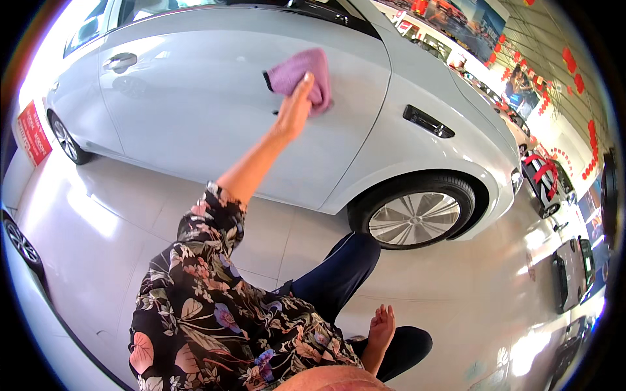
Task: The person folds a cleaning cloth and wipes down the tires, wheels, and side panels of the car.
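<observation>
My left hand (pixel 295 110) holds a folded pink-purple cloth (pixel 318 73) with a dark edge against the front door (pixel 205 117) of a pale silver-white car. The thumb lies on top of the cloth; most of the other fingers are hidden. That arm is stretched out from a floral sleeve. My right hand (pixel 382 326) is near my bent knee (pixel 413 347), low in the picture. It holds nothing, its palm partly visible and its fingers slightly bent. The door handle (pixel 120 62) is left of the cloth, and a black fender vent (pixel 428 121) is to its right.
The front wheel (pixel 414 220) is close to my other bent knee (pixel 342 269). A red sign (pixel 34 133) stands at left. Another car (pixel 44 327) is at lower left. More cars, one with a red ribbon (pixel 545 171), stand at right on the glossy tiled floor (pixel 440 298).
</observation>
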Tool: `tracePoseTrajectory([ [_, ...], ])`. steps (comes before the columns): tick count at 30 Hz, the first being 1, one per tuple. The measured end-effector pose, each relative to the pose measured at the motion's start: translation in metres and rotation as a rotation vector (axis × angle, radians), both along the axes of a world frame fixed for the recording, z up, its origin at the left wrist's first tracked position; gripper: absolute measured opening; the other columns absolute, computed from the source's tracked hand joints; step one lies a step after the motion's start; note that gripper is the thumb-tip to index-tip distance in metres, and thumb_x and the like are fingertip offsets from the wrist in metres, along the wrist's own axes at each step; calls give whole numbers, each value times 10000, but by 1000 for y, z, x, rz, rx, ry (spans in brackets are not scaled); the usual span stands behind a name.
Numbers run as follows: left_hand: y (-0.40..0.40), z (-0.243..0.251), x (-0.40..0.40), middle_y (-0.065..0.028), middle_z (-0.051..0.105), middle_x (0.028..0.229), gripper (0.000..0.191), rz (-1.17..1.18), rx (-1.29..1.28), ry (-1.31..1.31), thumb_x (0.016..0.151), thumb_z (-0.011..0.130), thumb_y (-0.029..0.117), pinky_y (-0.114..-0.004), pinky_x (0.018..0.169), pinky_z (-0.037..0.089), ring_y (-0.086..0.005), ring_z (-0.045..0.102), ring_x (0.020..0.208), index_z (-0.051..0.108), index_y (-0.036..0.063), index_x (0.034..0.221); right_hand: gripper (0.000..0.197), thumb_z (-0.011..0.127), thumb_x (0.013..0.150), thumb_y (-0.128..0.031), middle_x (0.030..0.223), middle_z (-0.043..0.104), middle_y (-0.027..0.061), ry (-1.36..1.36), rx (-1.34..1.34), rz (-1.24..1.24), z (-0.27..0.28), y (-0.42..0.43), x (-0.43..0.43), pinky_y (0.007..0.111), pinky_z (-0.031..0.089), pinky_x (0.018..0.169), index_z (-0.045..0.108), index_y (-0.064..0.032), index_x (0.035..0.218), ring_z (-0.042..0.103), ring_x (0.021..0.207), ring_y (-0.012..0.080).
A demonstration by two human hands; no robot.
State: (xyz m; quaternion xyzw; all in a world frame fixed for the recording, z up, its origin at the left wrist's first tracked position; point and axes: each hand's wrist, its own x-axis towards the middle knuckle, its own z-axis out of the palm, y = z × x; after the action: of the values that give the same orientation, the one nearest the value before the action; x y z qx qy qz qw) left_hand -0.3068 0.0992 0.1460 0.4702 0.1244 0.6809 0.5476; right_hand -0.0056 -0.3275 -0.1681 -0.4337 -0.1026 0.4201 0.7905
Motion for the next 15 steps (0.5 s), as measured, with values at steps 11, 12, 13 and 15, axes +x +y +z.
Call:
tracePoseTrajectory([
  [11,-27,53,-6,-61,505,1217,469,-292,246,-65,922,440,431,-398,998,329,-216,448,1155,452,86,1239,297,533,880,-172,1023,634,94,137,-84,-92,-4,-1,2,269,465,666,526,-60,1156,617,865,183],
  [12,-29,53,-4,-61,505,1217,469,-299,239,-61,922,440,431,-398,998,329,-216,448,1155,452,86,1239,294,530,878,-161,1023,633,96,153,-78,-79,-7,-1,3,271,465,661,526,-59,1154,617,860,185],
  [13,-31,53,-2,-58,506,1215,465,-290,260,-59,915,457,417,-396,993,329,-212,447,1155,449,79,1235,291,526,876,-150,1023,632,97,168,-70,-66,-8,-2,3,272,465,656,526,-58,1152,617,854,188],
  [15,-30,51,-3,-55,507,1213,463,-270,285,-56,909,475,404,-394,989,330,-209,445,1155,447,73,1231,289,521,875,-138,1014,633,98,170,-95,-78,-6,0,1,267,465,648,526,-54,1151,617,848,189],
])
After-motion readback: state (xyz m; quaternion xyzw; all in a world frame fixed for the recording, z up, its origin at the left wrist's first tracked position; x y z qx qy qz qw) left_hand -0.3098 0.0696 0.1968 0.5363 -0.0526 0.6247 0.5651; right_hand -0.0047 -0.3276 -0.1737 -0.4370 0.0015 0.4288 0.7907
